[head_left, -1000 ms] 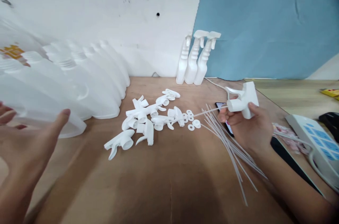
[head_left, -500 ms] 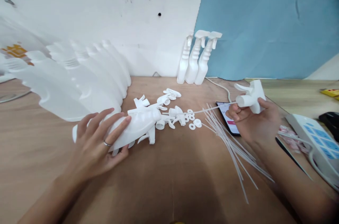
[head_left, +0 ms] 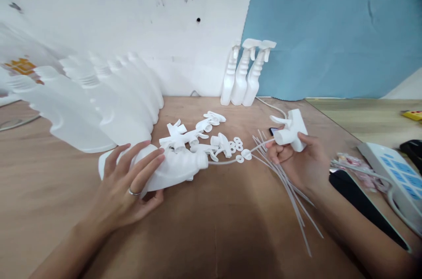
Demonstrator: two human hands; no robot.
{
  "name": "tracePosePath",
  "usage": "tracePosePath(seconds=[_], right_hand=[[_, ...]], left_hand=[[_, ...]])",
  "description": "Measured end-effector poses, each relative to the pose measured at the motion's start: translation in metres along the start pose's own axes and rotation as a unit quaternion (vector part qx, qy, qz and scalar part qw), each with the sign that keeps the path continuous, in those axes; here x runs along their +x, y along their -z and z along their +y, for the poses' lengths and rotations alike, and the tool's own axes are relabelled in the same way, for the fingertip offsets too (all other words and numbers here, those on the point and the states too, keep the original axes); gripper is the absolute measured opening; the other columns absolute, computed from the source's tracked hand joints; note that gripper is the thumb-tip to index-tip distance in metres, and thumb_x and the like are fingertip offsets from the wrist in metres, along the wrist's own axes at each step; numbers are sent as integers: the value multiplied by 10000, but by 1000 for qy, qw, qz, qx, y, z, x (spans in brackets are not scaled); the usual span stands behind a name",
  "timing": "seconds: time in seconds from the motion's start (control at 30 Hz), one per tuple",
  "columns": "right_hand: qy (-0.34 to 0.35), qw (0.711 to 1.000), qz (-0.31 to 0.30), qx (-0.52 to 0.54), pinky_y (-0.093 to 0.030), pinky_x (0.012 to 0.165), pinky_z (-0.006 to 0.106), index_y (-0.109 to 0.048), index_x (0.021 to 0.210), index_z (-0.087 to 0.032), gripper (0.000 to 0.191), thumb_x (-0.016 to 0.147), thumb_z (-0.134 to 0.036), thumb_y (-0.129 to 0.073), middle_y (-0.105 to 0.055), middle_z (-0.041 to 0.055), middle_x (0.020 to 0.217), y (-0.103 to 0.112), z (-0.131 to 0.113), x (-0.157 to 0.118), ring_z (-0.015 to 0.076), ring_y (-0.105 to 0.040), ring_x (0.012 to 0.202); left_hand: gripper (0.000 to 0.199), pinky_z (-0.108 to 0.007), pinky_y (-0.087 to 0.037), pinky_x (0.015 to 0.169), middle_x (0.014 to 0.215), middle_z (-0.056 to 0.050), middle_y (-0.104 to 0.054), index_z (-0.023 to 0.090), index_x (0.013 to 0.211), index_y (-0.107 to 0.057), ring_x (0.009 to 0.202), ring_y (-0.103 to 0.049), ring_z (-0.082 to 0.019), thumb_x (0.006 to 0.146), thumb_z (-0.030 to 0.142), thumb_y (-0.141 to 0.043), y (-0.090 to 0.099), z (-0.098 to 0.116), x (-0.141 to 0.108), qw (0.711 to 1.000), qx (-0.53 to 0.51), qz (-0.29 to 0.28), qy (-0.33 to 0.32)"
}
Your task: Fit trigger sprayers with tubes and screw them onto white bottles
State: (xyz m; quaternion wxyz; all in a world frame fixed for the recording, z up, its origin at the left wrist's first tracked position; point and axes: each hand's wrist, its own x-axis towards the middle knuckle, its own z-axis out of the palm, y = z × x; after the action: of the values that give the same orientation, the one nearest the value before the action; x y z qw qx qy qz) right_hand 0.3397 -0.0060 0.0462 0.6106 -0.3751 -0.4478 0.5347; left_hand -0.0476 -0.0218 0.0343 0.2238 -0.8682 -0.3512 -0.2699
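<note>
My left hand (head_left: 132, 182) is wrapped around a white plastic bottle (head_left: 180, 169) tipped on its side, its open neck facing right. In my right hand (head_left: 293, 160) is a white trigger spray head (head_left: 290, 131), gripped by its body. A thin dip tube (head_left: 222, 163) runs from the spray head's collar leftward, bending, with its far end at the bottle's mouth. Behind the bottle lie several loose spray heads (head_left: 180, 138). Small white washers (head_left: 238, 143) are scattered between my hands. Several loose tubes (head_left: 296, 208) fan out beneath and beside my right hand.
Many white bottles (head_left: 99, 107) stand grouped at the left. Three bottles with spray heads (head_left: 239, 76) stand against the wall. At the right lie a power strip (head_left: 392, 178), its cable, small pink packets (head_left: 358, 169) and a dark phone (head_left: 273, 131), mostly covered by my hand.
My right hand has moved left with the spray head, toward the bottle, and the tube now bends downward. My left hand and the bottle have shifted slightly right and down.
</note>
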Motion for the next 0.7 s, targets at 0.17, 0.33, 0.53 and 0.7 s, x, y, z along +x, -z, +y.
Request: tracePosePath(seconds=[0.17, 0.33, 0.53, 0.7], right_hand=[[6, 1000, -6, -11, -454, 575, 379, -566, 973, -256, 238, 910, -414, -401, -706, 37, 766, -6, -1, -3, 219, -590, 542], [32, 999, 37, 8, -486, 609, 380, -589, 920, -251, 221, 895, -368, -403, -706, 42, 758, -1, -5, -1, 214, -591, 557], [-65, 993, -102, 15, -520, 757, 492, -580, 1020, -209, 266, 894, -381, -423, -734, 117, 931, -18, 3, -7, 291, -682, 761], [-96, 988, -114, -35, -488, 603, 341, -587, 1061, -194, 267, 845, -326, -673, -698, 71, 867, -29, 16, -17, 201, -620, 661]], left_hand=[[816, -626, -350, 1088, 1280, -129, -653, 242, 1490, -340, 1289, -520, -384, 769, 222, -721, -1, -1, -1, 1000, 8, -18, -14], [772, -608, -331, 1088, 1283, -122, -651, 230, 1493, -364, 1274, -534, -381, 795, 234, -695, 0, 1, 1, 999, 25, -34, -30], [741, -605, -325, 1077, 1313, -111, -638, 183, 1506, -332, 1303, -491, -396, 838, 245, -647, 0, 18, 32, 998, -3, -43, -47], [677, -641, -309, 1080, 1379, -110, -587, 177, 1480, -369, 1342, -438, -402, 862, 284, -622, -8, 38, 56, 993, -66, -65, -76]])
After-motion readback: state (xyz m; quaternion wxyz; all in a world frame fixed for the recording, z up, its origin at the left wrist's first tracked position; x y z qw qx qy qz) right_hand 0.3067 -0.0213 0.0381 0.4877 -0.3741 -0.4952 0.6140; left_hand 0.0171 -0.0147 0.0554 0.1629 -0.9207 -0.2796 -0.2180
